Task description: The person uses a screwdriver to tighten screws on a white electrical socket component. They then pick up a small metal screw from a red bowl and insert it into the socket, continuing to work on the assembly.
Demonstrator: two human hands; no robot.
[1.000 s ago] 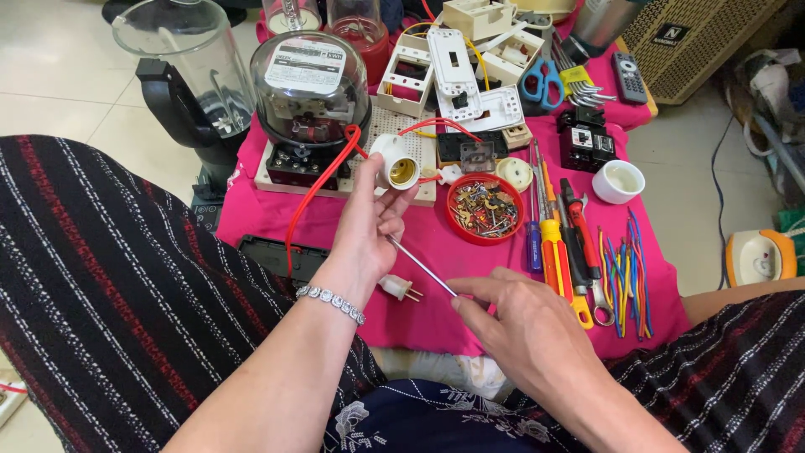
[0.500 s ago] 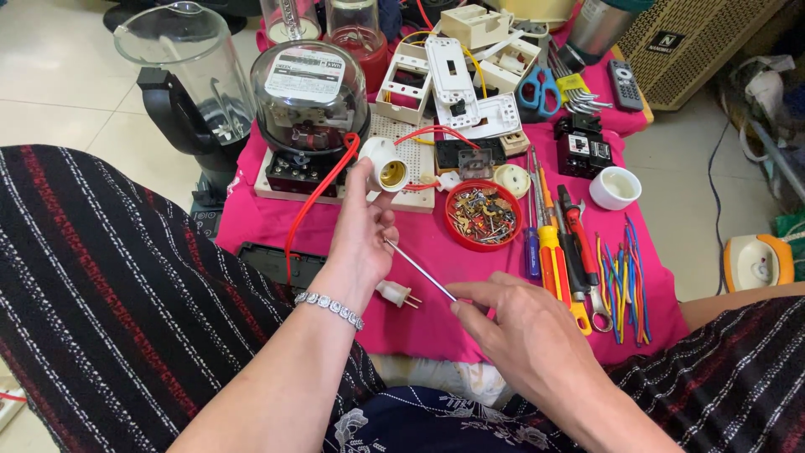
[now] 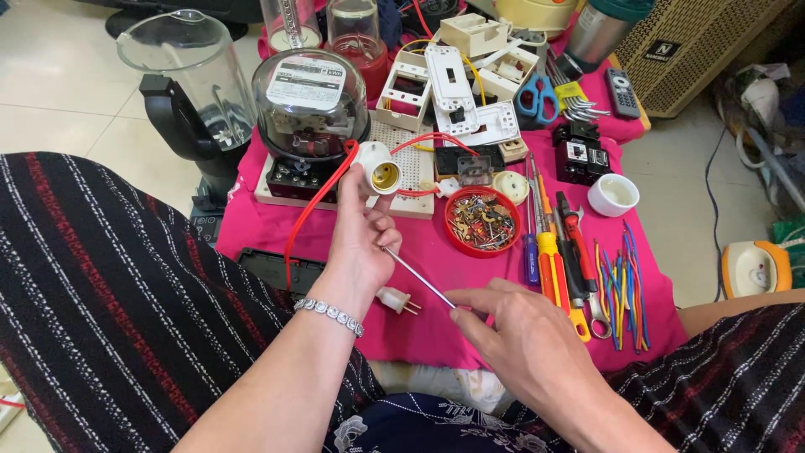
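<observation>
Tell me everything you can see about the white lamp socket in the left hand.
The lamp socket is a short white cylinder, plastic by its look, with a brass-coloured threaded inside and no bulb. Its open mouth tilts toward the camera. The left hand holds it up above the pink cloth. A red wire runs from it.

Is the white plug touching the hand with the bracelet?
Apart. The head view shows pink cloth between the white plug and the left hand.

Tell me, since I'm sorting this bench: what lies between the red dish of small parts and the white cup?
In the head view, screwdrivers and red-handled pliers lie on the pink cloth between the red dish and the white cup.
</observation>
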